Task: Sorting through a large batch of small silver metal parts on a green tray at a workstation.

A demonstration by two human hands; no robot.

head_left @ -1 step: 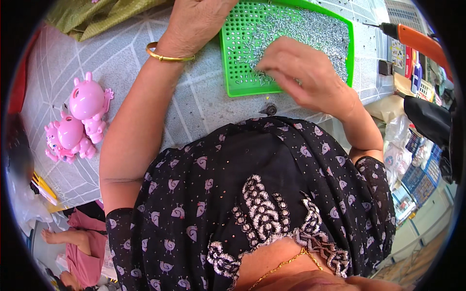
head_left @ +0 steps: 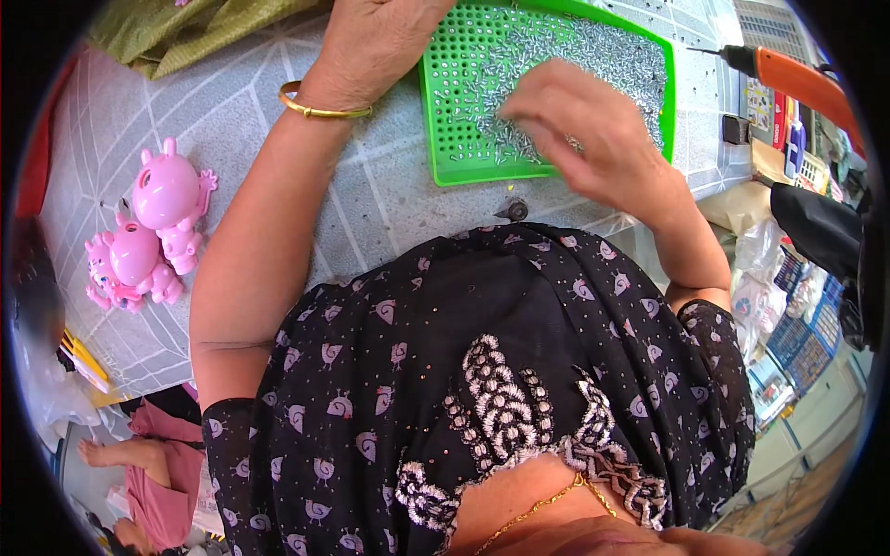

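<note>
A green tray (head_left: 669, 120) with a grid of holes lies on the table, screws standing in many of the holes at its left. Loose silver screws (head_left: 612, 57) are heaped over its middle and right. My right hand (head_left: 589, 125) is over the tray's near middle, fingers bent and thumb tip close to the forefinger; whatever they may hold is too small to make out. At the tray's far left corner is my left hand (head_left: 385, 42), a gold bangle at its wrist. The top edge of the picture cuts off its fingers.
Pink animal-shaped plastic figures (head_left: 167, 199) stand on the table at left. An orange electric screwdriver (head_left: 797, 79) hangs at the right. A small dark pointed part (head_left: 514, 210) lies before the tray. Green cloth (head_left: 185, 32) covers the far left. A person (head_left: 158, 473) is at lower left.
My right hand has shifted slightly to the right and away from the tray's holes. My left hand stays where it was.
</note>
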